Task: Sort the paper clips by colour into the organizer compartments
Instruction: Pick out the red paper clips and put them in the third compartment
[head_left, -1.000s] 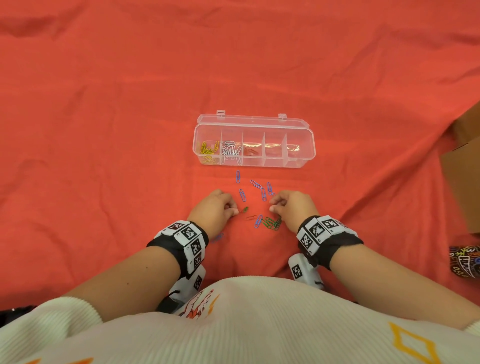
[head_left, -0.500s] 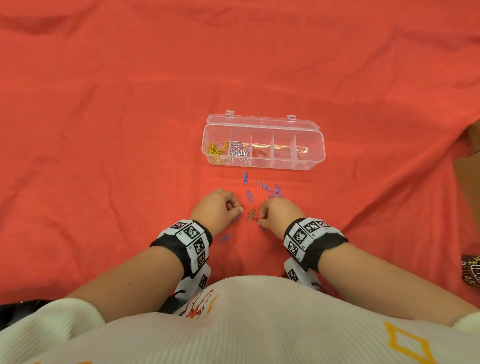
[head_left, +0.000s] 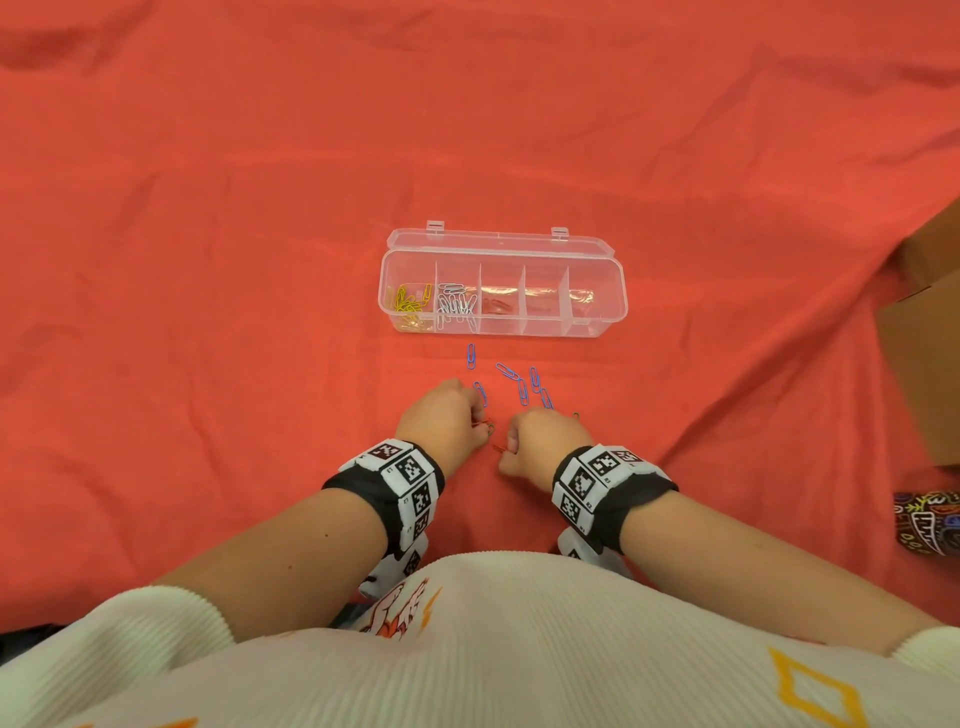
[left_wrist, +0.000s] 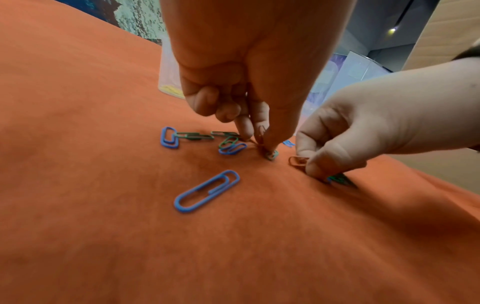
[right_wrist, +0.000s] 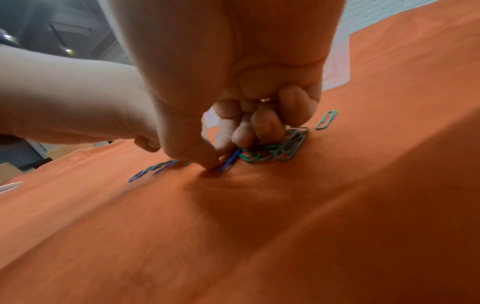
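Red-orange cloth (head_left: 208, 260); clear plastic organizer box (head_left: 597, 291) holding yellow wire clips (head_left: 410, 304) and white wire clips (head_left: 457, 309); loose blue clips (head_left: 522, 389); green clips (right_wrist: 283, 148); black-and-white checker-patterned wristbands (head_left: 405, 478).

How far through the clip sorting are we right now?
Roughly halfway, at a guess. Done: yellow clips and white clips sit in the organizer's first two compartments; a few red ones appear in the third. In hand: the left hand and right hand each pinch a red clip on the cloth. Left: blue clips and green clips lie unsorted; the last two compartments look empty.
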